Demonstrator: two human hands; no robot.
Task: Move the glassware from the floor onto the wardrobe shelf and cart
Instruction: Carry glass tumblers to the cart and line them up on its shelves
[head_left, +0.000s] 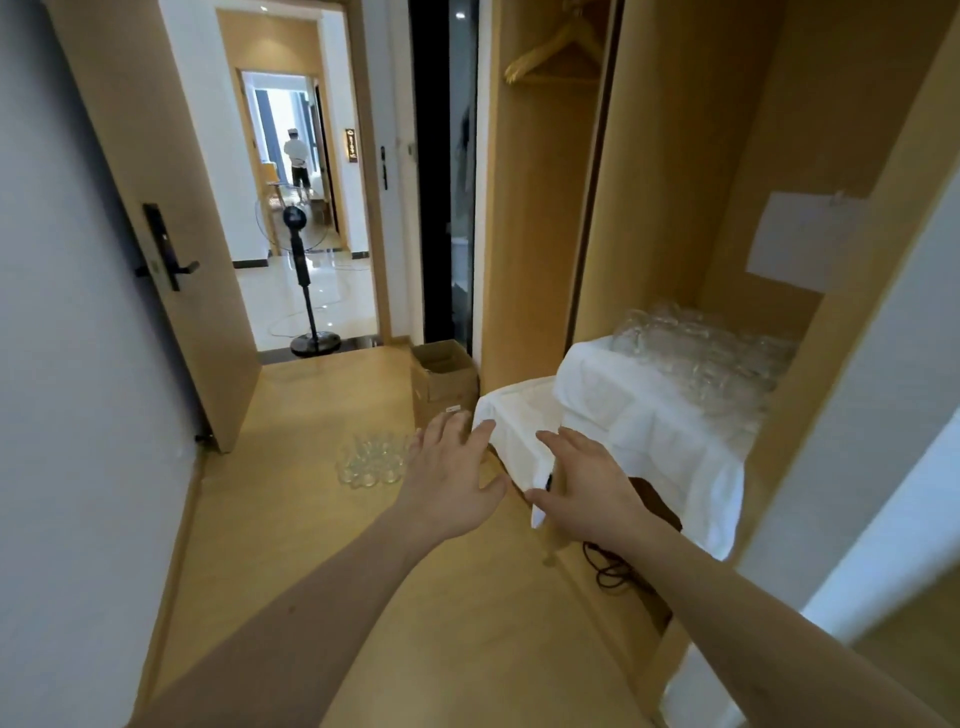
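Door (156, 218), at 9 o'clock: wooden, standing open, black lever lock on its face.
Pedestal fan (304, 270), at 11 o'clock: black, upright in the doorway.
Floor glassware (371, 460), just left of centre: a cluster of clear glasses standing on the wooden floor (311, 519), just beside the left hand's fingertips, contact not discernible.
Cardboard box (444, 379), at 12 o'clock: open, against the wardrobe side.
Left hand (452, 488), centre: grip wide open, fingers spread and straight, holding nothing.
Right hand (587, 488), right of centre: grip likewise open, fingers splayed, empty, in front of the hanging white cloth (519, 441).
Cloth-covered cart (649, 415), at 3 o'clock: draped in white inside the wardrobe (675, 182).
Stored glassware (701, 358): many clear glasses packed together on the cart's upper level.
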